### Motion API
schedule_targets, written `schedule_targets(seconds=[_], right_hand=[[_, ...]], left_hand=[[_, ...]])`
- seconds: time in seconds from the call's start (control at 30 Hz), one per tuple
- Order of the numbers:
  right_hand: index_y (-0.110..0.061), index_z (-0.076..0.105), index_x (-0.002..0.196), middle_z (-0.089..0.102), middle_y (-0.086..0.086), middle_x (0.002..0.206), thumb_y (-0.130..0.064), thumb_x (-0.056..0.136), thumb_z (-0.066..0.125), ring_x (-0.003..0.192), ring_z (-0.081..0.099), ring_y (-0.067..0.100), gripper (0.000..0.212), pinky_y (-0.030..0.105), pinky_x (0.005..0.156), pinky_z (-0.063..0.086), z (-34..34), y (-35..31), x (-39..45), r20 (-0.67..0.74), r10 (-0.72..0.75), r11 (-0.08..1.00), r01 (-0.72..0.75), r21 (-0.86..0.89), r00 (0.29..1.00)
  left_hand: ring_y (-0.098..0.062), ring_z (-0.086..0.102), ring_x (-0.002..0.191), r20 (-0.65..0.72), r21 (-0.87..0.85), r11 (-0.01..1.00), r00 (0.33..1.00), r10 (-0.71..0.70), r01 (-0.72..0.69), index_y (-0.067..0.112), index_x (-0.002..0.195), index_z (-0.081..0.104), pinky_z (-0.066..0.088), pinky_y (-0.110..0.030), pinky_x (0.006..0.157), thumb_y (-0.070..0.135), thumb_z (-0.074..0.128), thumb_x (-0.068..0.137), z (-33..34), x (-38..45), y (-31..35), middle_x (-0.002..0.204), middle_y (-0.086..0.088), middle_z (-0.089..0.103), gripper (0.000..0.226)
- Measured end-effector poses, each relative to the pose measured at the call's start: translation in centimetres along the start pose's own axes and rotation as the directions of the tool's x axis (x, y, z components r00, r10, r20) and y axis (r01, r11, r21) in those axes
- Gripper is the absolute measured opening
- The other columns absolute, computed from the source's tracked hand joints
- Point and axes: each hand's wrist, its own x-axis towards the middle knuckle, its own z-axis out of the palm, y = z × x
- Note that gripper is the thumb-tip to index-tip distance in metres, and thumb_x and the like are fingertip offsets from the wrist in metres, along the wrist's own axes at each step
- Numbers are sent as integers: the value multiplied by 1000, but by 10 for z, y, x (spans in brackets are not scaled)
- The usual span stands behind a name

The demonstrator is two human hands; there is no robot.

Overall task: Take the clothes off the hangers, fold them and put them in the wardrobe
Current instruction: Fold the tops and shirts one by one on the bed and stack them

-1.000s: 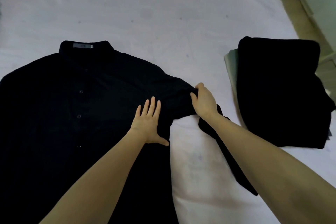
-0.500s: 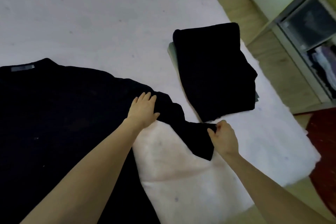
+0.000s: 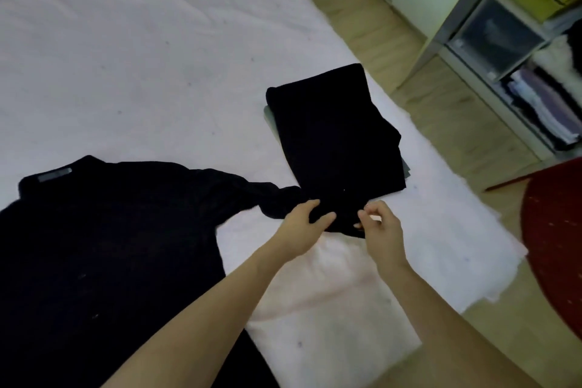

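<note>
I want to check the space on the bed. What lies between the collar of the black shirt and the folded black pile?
In the head view, only bare white sheet lies between the shirt collar and the folded black pile.

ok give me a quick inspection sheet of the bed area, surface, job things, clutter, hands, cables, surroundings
surface: white bedsheet, wrinkled, with small dark specks
job's things: black shirt spread flat, its sleeve end stretched toward the folded black garment, which lies on a grey item
clutter: coloured items at the top left corner, too blurred to name
grippers: left hand grips the sleeve end; right hand pinches its edge
cables: nothing seen
surroundings: wooden floor, open wardrobe holding stacked clothes, red rug
</note>
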Motion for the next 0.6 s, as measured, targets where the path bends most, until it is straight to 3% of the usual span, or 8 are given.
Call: schedule_targets(seconds=[0.1,0.2,0.3,0.4,0.47,0.53,0.6], right_hand=[[-12,57,87,56,-3,103,-9,94,58,90,55,11,8,12,74,41,-26,-42,0,69,-126,990,129,-51,990],[-15,57,83,60,-7,86,-12,93,59,82,55,10,10,21,75,43,-47,-69,3,93,-202,971,212,-109,975],[-12,55,85,58,-6,77,-13,93,59,78,54,18,9,32,75,43,-64,-92,13,-2,-240,952,235,-197,971],[-9,48,88,49,0,71,-13,98,50,65,44,16,11,28,59,37,-73,-115,23,0,-131,985,131,-114,991],[-9,48,90,49,0,73,-13,98,49,63,43,14,9,26,57,36,-81,-130,31,10,-97,989,97,-111,995],[-11,50,89,49,0,73,-12,98,51,62,43,14,8,26,58,38,-86,-140,37,55,-81,990,86,-115,995],[-11,50,87,46,1,68,-12,97,51,58,42,14,10,26,57,43,-91,-149,41,138,-61,996,70,-61,989]], left_hand=[[-11,56,106,40,-249,965,996,-77,85,23,130,53,50,-26,84,51,50,95,12,-10,56,115,11,58,45],[-16,63,102,71,-444,881,986,-149,165,23,131,54,57,-32,87,56,52,93,14,-8,93,121,4,60,51],[-15,64,96,3,-500,857,990,-143,126,15,136,49,55,-28,87,33,57,97,10,-4,125,110,2,60,44],[-14,60,100,-28,-322,947,999,-21,11,12,140,45,52,-27,87,1,49,93,3,-4,145,108,1,59,48],[-19,56,113,-52,-24,994,993,104,-105,15,143,43,48,-28,95,-6,45,89,-7,3,154,125,-4,56,58],[-19,53,117,-45,190,963,978,202,-190,17,143,45,43,-22,97,-9,42,87,-19,12,162,133,-7,54,62],[-19,50,124,-8,256,946,979,205,-196,16,143,46,39,-20,97,-10,40,85,-33,24,173,138,-8,51,63]])
